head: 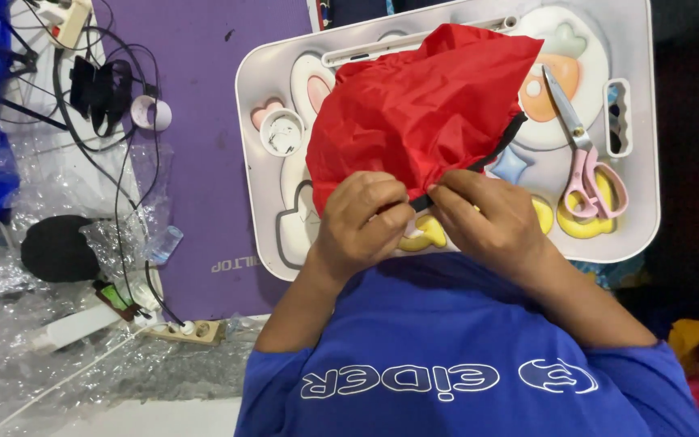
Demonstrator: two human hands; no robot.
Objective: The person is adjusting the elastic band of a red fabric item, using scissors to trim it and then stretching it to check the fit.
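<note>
Head view, looking straight down over a blue shirt. Far left, black cables are trailing over crumpled clear plastic wrap beside a purple mat; a roll of white tape is sitting on the mat's edge.

Red fabric, thin, glossy and wrinkled, is lying bunched on the white tray, covering its middle. A black trim strip is running along the fabric's right edge down to the hands.

Left hand is clenching the fabric's lower edge, fingers curled under. Right hand is pinching the black trim just beside it; the two hands are touching.

Tray is holding a small round white cup, smudged inside, at left, and pink-and-yellow-handled scissors at right, blades shut, apart from the fabric.
</note>
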